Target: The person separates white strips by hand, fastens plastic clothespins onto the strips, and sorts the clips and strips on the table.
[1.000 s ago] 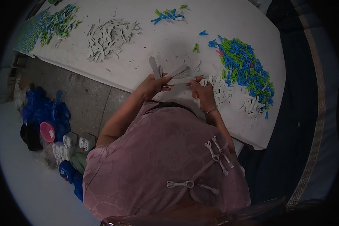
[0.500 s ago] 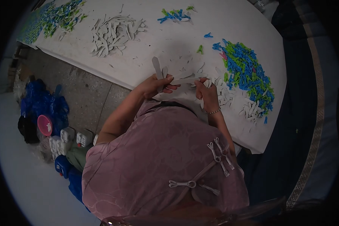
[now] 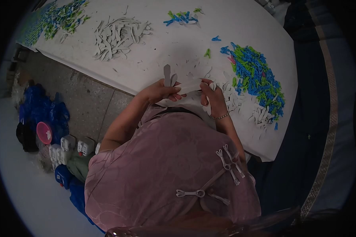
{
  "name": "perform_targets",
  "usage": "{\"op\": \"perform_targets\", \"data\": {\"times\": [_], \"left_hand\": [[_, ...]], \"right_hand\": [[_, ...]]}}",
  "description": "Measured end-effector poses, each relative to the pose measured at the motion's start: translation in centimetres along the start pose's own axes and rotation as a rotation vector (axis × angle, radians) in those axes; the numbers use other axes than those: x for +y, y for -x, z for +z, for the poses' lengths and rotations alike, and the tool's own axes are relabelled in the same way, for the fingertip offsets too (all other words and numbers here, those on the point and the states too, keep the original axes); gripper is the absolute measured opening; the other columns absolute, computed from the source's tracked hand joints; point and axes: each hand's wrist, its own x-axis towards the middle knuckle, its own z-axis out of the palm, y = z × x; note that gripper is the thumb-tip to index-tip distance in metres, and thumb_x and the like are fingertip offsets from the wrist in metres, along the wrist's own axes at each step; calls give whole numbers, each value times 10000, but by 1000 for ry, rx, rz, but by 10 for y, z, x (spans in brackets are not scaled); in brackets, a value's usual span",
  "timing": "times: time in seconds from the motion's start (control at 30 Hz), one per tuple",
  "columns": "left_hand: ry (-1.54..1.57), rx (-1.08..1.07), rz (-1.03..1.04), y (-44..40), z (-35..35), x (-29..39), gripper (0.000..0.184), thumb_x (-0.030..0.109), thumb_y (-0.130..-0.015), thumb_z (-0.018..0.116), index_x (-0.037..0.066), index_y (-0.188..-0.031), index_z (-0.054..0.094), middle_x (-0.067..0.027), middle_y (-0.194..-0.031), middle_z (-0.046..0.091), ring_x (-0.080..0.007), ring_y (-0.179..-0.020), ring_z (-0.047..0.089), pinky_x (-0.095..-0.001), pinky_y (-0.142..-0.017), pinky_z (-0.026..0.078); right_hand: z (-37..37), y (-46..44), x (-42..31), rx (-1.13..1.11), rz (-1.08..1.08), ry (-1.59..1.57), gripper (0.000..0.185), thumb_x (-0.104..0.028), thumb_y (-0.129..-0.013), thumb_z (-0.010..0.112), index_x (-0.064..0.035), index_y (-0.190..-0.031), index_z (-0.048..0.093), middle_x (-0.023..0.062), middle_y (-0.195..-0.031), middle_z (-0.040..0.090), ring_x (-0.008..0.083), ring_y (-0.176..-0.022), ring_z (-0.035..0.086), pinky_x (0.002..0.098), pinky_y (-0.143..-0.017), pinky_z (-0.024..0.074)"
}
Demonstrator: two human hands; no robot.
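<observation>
My left hand is closed around a few flat, pale strips. A grey strip with a rounded end sticks up from its fingers. Between my two hands stretches a wider white strip, pinched at its left end by my left thumb and fingers. My right hand, with a bracelet at the wrist, closes on the other end of this white strip. More white pieces show by the right fingers, partly hidden. Both hands are just above the table's near edge.
The white table bears a heap of grey-white strips and a large pile of blue and green clothes pegs. Loose white pieces lie beside my right hand. A pink bowl and blue bags are on the floor to the left.
My hands are slightly closer together. The upright strips at my left hand have dropped a little and stand straighter, and the white strip between my hands looks broader and more tilted.
</observation>
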Motion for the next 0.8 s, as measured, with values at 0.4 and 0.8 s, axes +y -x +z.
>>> {"op": "perform_targets", "data": {"times": [0.4, 0.8], "left_hand": [[205, 84, 95, 3, -4, 0, 319, 183, -899, 492, 13, -1169, 497, -77, -953, 596, -66, -643, 534, -180, -503, 419], [29, 205, 135, -19, 17, 5, 229, 216, -838, 602, 31, -957, 541, -45, -807, 592, -48, -523, 351, -189, -444, 273]], "right_hand": [[-18, 2, 5, 13, -40, -133, 235, -203, -799, 620, -32, -928, 523, -6, -507, 413, 76, -399, 339, 225, -396, 260], [-30, 1, 14, 1, -15, -155, 173, -182, -818, 601, -60, -891, 502, 3, -505, 416, 85, -389, 340, 233, -383, 261]]}}
